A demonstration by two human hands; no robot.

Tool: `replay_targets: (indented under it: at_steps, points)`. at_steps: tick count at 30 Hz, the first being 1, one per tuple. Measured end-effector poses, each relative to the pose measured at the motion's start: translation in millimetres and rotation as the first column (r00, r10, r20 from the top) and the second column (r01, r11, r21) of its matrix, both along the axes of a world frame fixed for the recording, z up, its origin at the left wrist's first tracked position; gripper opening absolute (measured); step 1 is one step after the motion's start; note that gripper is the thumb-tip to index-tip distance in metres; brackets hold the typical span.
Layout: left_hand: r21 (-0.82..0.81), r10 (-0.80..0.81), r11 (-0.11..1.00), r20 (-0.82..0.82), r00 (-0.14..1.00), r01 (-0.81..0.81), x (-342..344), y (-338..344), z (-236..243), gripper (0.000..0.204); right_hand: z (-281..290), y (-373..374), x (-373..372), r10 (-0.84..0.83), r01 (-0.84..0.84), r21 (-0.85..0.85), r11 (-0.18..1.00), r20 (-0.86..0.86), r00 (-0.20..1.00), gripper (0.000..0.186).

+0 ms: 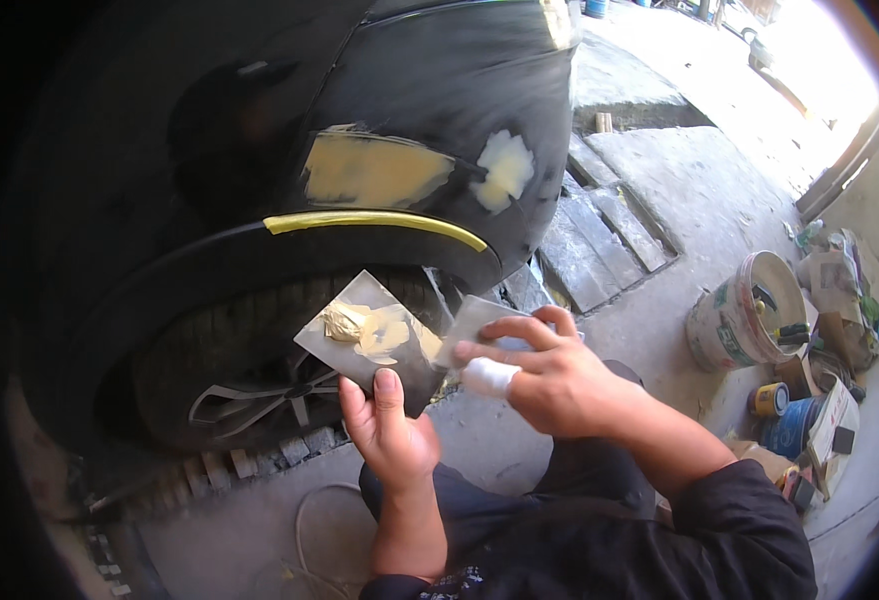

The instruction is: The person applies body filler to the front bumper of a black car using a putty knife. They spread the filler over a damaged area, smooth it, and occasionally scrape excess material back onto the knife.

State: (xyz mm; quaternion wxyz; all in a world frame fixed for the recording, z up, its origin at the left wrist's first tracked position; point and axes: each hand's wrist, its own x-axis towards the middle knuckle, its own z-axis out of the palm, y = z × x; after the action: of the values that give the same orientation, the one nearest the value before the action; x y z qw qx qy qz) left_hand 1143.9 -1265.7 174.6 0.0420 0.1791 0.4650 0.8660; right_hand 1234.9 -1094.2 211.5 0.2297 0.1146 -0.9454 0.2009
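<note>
My left hand (389,440) grips a square putty board (344,355) from below, carrying a lump of cream filler (344,322) and smears. My right hand (559,385), with a white wrap on one digit, holds a thin flat spreader (464,325) beside the board's right corner; whether they touch I cannot tell. Above my hands is the black car body (249,140) with a tan filler patch (369,170), a paler patch (504,170) and yellow masking tape (374,220) along the wheel arch.
The wheel (249,400) sits below the arch. At right are a large bucket (709,330) of tools, a small can (767,400), a blue container (789,430) and scrap paper and card (834,280). A recessed strip of metal plates (584,260) crosses the concrete floor (659,160).
</note>
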Motion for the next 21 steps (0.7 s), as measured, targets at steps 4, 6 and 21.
replay_targets:
  at_steps: [4, 6, 21]
  points:
    - [-0.036, -0.03, 0.999, 0.006, 1.0, 0.03, 1, -1, -5, 0.04, 4, 10, 2, -0.05, 0.043, -0.095, 0.995, -0.073, 0.996, 0.041]
    - [-0.009, -0.078, 0.997, 0.089, 0.993, 0.079, 9, 3, -6, 0.041, 6, 6, 0, -0.058, 0.044, -0.113, 0.993, -0.124, 0.991, 0.041]
    - [-0.299, 0.165, 0.914, -0.339, 0.926, -0.273, 2, -23, -22, 0.031, -12, 29, -14, -0.195, 0.191, -0.038, 0.981, -0.137, 0.971, 0.036]
